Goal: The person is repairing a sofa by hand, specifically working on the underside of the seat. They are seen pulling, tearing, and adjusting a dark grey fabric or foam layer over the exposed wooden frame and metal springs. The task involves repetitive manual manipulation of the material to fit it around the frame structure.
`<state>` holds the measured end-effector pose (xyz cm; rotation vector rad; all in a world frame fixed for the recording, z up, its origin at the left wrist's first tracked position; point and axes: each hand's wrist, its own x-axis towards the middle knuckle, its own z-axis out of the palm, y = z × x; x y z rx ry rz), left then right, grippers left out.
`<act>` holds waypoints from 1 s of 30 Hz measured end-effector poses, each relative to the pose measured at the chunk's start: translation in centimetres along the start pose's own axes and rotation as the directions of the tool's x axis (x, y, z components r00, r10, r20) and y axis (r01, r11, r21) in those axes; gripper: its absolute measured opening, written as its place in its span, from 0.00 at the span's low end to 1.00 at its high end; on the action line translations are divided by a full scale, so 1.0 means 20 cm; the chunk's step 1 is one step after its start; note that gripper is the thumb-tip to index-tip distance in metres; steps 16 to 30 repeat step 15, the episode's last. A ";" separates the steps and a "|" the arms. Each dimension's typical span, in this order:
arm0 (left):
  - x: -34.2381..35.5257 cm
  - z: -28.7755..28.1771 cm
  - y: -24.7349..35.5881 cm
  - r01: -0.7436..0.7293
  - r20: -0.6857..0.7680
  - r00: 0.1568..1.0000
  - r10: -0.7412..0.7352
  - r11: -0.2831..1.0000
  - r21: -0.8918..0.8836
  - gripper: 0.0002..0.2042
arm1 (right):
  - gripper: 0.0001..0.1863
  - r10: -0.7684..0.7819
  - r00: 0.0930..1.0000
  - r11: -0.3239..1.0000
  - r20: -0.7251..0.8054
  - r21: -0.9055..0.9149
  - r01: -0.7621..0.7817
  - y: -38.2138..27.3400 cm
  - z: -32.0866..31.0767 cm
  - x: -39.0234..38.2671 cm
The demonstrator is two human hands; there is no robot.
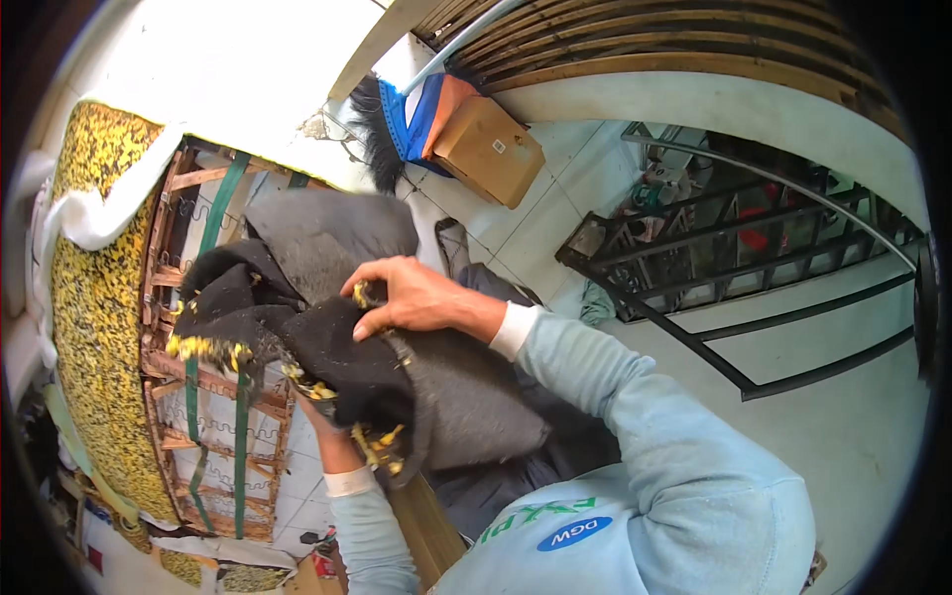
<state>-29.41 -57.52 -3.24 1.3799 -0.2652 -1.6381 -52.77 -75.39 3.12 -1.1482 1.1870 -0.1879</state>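
A piece of black and grey upholstery fabric (466,397) is bunched up in front of me, its grey side folded outward and its black side showing in the middle. Torn bits of yellow foam (203,349) cling along its edges. My right hand (412,296) lies over the fabric, thumb and fingers bent around a fold with a scrap of yellow foam between them. From below, my left hand (319,402) grips the near left edge of the fabric; the cloth and foam scraps hide most of its fingers.
Left of the fabric lies a wooden seat frame (164,332) with green webbing straps and wire springs. Beside it is a yellow-and-black foam slab (94,327). A cardboard box (491,151) stands on the tiled floor ahead. A black metal frame (734,372) is at the right.
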 end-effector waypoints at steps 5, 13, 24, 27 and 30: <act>-0.18 0.45 -0.46 -0.356 0.227 0.934 0.276 0.763 0.540 0.28 | 0.28 -0.128 0.991 0.986 0.030 -0.102 0.131 -0.01 -0.68 -0.24; -0.42 2.17 -0.47 -0.212 0.692 0.414 -0.592 0.677 0.705 0.28 | 0.21 0.372 0.928 0.634 0.018 -0.736 -0.239 0.34 -2.30 -1.20; -0.39 2.11 -0.66 -0.429 0.707 0.312 -0.634 0.570 0.701 0.36 | 0.19 0.303 0.952 0.439 -0.035 -0.882 -0.172 0.45 -2.53 -1.16; -0.39 2.11 -0.66 -0.429 0.707 0.312 -0.634 0.570 0.701 0.36 | 0.19 0.303 0.952 0.439 -0.035 -0.882 -0.172 0.45 -2.53 -1.16; -0.39 2.11 -0.66 -0.429 0.707 0.312 -0.634 0.570 0.701 0.36 | 0.19 0.303 0.952 0.439 -0.035 -0.882 -0.172 0.45 -2.53 -1.16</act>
